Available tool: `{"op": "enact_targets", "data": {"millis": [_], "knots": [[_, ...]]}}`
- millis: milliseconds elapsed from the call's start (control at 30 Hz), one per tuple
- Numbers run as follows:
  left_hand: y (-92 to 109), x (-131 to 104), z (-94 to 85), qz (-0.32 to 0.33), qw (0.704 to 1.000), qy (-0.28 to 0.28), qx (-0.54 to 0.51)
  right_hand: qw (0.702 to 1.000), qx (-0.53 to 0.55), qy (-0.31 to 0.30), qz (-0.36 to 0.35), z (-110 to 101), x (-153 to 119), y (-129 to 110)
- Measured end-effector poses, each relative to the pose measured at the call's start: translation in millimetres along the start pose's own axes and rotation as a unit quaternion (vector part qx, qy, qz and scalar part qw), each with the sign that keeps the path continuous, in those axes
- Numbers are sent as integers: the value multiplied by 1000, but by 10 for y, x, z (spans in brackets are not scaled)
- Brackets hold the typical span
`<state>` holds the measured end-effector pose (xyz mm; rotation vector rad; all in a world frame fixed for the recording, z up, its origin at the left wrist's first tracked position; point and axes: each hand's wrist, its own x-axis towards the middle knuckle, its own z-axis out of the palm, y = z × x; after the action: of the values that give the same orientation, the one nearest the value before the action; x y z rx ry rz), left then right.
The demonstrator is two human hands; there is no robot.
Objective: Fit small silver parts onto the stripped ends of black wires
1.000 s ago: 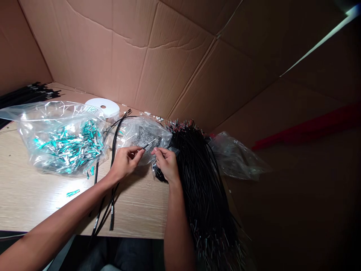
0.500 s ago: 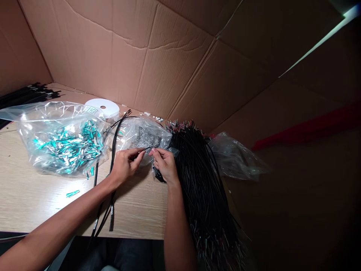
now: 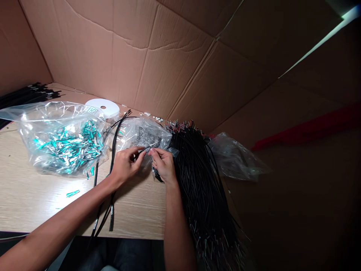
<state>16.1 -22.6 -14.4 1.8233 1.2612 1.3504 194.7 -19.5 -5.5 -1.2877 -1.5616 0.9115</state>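
My left hand is closed with a thin black cable pinched between thumb and fingers. Close on its right, my right hand is pinched shut near the cable's end; what its fingertips hold is too small to make out. Just beyond both hands lies a clear plastic bag with a heap of small silvery metal pieces in it. Several loose black cables run past my left wrist toward the table's front edge. A thick bundle of black cables with bare wire ends lies right of my right hand.
On the left, a clear bag holds teal and silver scraps, with a few scraps loose on the table. Behind stand a white reel and cardboard walls. Black strips lie far left; another clear bag sits right.
My right hand has shifted slightly left, and its fingertips are closer to the left hand's. My left hand has barely moved and keeps hold of the cable.
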Motion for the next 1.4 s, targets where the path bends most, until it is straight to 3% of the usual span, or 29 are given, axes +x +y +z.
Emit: {"op": "enact_targets", "data": {"millis": [300,467,567,700,800,933,1033,1267,1333,1400], "knots": [[-271,-59,60,125,983,-2,137,1000,9,3,15,25,-17,-36],[-314,-32,90,209,972,53,92,998,58,-15,30,15,-13,-9],[-244,-13,73,207,975,52,57,996,83,-21,38,12,-14,-6],[-54,-4,10,98,994,-33,-37,988,138,-38,52,3,-20,-28],[73,11,-45,-22,982,-132,-133,978,192,-54,61,-25,-29,-50],[145,62,-87,-98,944,-196,-247,974,203,-73,65,-92,-38,-65],[150,102,-99,-136,899,-226,-350,971,212,-89,68,-138,-43,-61],[124,118,-146,-277,732,-291,-550,955,256,-126,81,-164,-64,-115],[111,117,-142,-287,724,-281,-560,949,271,-129,93,-163,-59,-135],[91,121,-127,-259,760,-266,-534,944,294,-100,109,-162,-46,-151]]}}
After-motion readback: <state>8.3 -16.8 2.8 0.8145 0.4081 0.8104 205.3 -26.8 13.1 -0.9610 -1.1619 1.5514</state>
